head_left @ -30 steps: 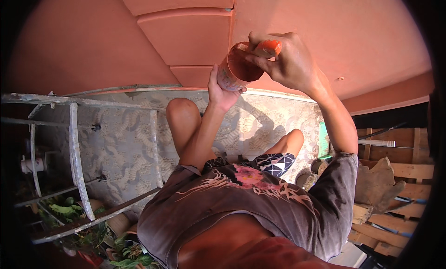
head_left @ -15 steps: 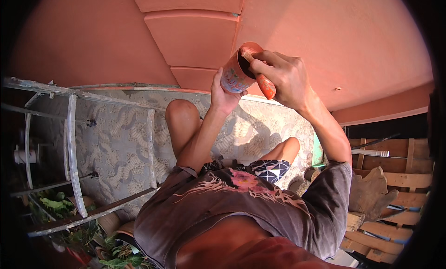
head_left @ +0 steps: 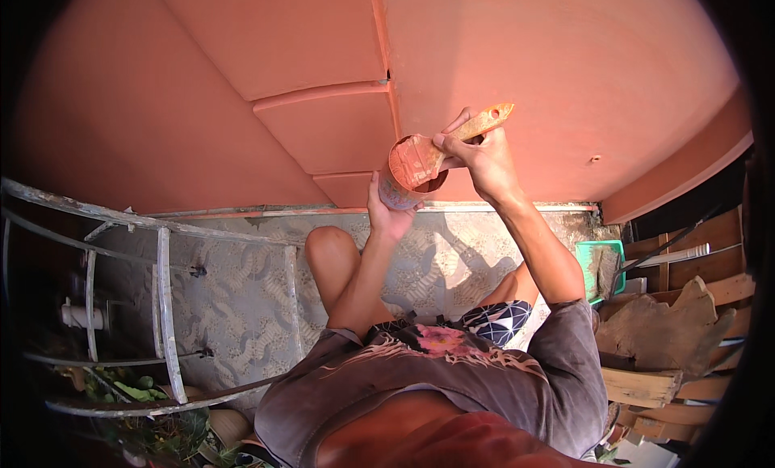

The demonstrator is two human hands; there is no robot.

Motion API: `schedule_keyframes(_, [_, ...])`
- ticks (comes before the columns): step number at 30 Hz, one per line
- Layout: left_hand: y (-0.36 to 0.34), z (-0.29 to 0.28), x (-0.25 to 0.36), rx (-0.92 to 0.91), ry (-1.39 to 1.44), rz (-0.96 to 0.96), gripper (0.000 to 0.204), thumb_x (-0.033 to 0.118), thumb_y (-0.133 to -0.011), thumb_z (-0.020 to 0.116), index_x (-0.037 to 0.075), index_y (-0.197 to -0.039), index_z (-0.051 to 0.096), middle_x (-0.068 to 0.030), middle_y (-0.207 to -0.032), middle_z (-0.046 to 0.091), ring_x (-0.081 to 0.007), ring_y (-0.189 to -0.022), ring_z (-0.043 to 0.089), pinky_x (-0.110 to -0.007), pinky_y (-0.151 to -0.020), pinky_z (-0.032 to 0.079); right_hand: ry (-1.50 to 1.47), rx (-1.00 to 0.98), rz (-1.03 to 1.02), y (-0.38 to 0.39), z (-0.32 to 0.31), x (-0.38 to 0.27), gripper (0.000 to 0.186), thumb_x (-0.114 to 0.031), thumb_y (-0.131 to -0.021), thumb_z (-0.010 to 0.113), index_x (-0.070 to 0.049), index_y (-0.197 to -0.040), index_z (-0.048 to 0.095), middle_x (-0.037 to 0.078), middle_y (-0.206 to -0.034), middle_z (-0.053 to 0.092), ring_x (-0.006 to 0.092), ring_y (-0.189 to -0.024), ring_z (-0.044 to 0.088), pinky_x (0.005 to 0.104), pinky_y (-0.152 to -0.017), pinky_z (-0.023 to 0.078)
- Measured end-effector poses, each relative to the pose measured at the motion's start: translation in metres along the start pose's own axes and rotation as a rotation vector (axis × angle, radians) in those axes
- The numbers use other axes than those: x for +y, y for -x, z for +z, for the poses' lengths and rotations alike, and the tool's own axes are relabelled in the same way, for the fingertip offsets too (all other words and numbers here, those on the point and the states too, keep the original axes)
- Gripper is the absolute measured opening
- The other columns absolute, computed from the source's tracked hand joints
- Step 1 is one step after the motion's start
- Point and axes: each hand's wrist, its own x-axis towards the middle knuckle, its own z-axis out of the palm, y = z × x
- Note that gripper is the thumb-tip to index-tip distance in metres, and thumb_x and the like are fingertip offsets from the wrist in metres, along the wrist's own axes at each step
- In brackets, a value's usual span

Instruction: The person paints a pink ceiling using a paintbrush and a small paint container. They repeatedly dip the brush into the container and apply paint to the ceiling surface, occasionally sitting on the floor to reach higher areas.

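My left hand (head_left: 390,219) is wrapped round a small paint can (head_left: 401,195), which tilts with its mouth facing up and toward me. The can's rim and inside are smeared with orange-pink paint. In my right hand (head_left: 478,157) is a paintbrush (head_left: 483,122), gripped by its yellowish, paint-spotted handle. Its wide, paint-coated head rests at the can's mouth, and the handle points up to the right. Behind both hands stands the salmon-coloured wall (head_left: 484,48), with grooves between its panels.
A paint-spotted ladder (head_left: 169,314) lies along the left, with leafy plants (head_left: 161,419) below it. Patterned tiles (head_left: 242,298) cover the floor. To the right are a green tray (head_left: 601,266), a white pipe (head_left: 678,255) and rough wooden boards (head_left: 670,331).
My right hand has turned the brush so its handle now points up and right instead of down. The brush head has come up to the can's mouth. The whole view has shifted.
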Motion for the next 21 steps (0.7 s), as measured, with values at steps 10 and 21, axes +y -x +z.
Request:
schedule_keyframes(10, [-0.003, 0.008, -0.001, -0.082, 0.004, -0.038, 0.058, 0.062, -0.096, 0.045, 0.016, -0.131, 0.055, -0.0067, -0.121, 0.064, -0.0232, -0.097, 0.062, -0.038, -0.062, 0.047, 0.093, 0.002, -0.256, 0.003, -0.014, -0.015, 0.015, -0.004, -0.087, 0.072, 0.000, -0.082, 0.058, 0.008, -0.072, 0.069, 0.0115, -0.069, 0.068, 0.0300, -0.059, 0.056])
schedule_keyframes(21, [0.014, 0.040, 0.008, -0.004, -0.041, -0.012, 0.061, 0.065, -0.095, 0.046, 0.017, -0.131, 0.056, -0.0054, -0.119, 0.064, -0.0217, -0.097, 0.062, -0.035, -0.063, 0.046, 1.003, -0.377, -0.803, 0.013, -0.005, -0.057, 0.039, -0.008, -0.065, 0.074, -0.011, -0.102, 0.067, 0.011, -0.080, 0.068, 0.0328, -0.066, 0.067, 0.0420, -0.052, 0.052])
